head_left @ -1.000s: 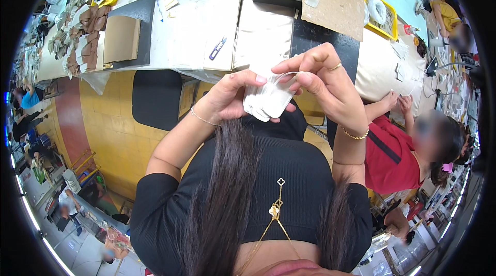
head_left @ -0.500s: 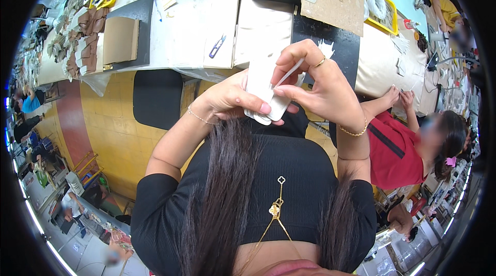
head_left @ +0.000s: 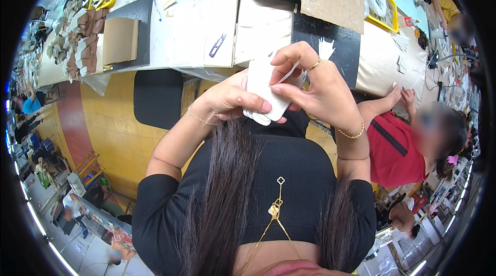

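A small stack of flat white pieces with rounded ends (head_left: 260, 77) is held up in front of my chest, above the table's near edge. My left hand (head_left: 232, 97) is closed round the stack, its thumb flat on the upper face and fingertips showing past the far side. Against the stack's right side, my right hand (head_left: 325, 87) is pinching, thumb and bent fingers close together. A thin white edge shows between those fingers; whether it is a separate strip or one piece's bent side I cannot tell.
Purple-handled thread snips (head_left: 217, 45) lie on the white table. Left of them are a brown board (head_left: 120, 40) and heaped brown and white pieces (head_left: 85, 41). A cardboard sheet (head_left: 333, 4) and a yellow tray (head_left: 395, 23) are at right. A red-clad co-worker (head_left: 390, 152) sits beside me.
My right hand has shifted slightly, with its fingers a little lower along the stack. My left hand keeps its hold. The co-worker's head has turned slightly.
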Demonstrator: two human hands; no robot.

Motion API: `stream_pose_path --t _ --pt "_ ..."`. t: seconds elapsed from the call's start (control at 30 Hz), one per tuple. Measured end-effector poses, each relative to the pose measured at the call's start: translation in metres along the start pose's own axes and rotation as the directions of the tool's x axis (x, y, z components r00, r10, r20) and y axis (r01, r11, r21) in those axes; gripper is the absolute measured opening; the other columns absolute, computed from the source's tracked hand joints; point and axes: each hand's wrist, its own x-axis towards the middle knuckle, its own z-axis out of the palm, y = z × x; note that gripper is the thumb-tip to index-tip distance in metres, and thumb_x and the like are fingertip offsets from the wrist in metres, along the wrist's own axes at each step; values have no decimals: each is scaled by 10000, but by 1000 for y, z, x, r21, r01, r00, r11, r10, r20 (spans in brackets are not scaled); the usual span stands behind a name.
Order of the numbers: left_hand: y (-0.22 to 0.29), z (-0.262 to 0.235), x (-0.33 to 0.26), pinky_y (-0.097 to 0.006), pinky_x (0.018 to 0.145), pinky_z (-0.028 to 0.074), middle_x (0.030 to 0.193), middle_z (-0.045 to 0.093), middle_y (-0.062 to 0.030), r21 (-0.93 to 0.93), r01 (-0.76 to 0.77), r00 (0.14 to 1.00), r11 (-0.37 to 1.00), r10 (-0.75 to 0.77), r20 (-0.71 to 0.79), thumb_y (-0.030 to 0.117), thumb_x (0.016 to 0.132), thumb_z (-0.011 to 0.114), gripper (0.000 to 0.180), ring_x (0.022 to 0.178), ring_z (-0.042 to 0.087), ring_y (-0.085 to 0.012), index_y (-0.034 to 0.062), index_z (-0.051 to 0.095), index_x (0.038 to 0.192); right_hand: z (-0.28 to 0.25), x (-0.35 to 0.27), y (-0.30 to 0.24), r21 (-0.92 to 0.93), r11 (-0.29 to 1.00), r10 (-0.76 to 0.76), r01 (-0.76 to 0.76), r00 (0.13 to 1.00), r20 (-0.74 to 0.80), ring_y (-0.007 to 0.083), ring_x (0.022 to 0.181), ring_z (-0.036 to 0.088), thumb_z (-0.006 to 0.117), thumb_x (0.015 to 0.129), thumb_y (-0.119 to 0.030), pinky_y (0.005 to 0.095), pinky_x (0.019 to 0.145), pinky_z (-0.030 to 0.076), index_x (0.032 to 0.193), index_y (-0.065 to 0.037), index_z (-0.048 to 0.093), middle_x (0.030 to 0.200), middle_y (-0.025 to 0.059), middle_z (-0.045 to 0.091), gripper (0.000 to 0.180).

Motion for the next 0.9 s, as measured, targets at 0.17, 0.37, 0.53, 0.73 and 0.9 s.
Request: stream_pose_path --t 0.17,0.37,0.53,0.73,0.9 --pt "0 1 -1 -390 856 582 1243 547 -200 22 16 999 1000 -15 -42 12 688 721 799 1059 643 -316 -61 350 1392 0 -1 0 -28 1000 13 -12 1000 12 249 754 694 672 810 -21 325 656 538 1099 -74 518 812 95 656 333" --pt "2 3 -1 -392 851 585 1233 549 -200 24 17 999 1000 -16 -38 12 694 703 785 1056 643 -315 -60 350 1391 1 0 4 -23 998 -50 50 999 -10 121 616 651 692 828 -8 234 485 508 1114 -52 503 814 72 667 346" --pt "2 4 0 -408 827 597 1212 552 -194 37 -2 1000 999 3 -25 15 700 694 756 1048 641 -320 -53 365 1377 -1 0 4 -23 999 -23 23 1000 0 124 641 658 695 827 -10 237 500 511 1110 -52 506 822 74 665 344" --pt "0 1 2 -421 834 597 1212 566 -205 31 13 1000 999 -13 -12 15 708 694 746 1074 635 -337 -47 364 1375 -5 0 4 -36 999 19 -18 999 26 170 767 677 698 813 -10 283 633 528 1086 -44 524 822 82 659 326" --pt "-3 0 2 -420 841 595 1195 580 -212 20 13 1000 1000 -13 -20 16 714 691 739 1074 639 -335 -46 364 1373 -5 0 3 -69 997 -21 23 999 26 193 778 679 696 803 -8 296 659 526 1088 -50 531 819 80 657 332"
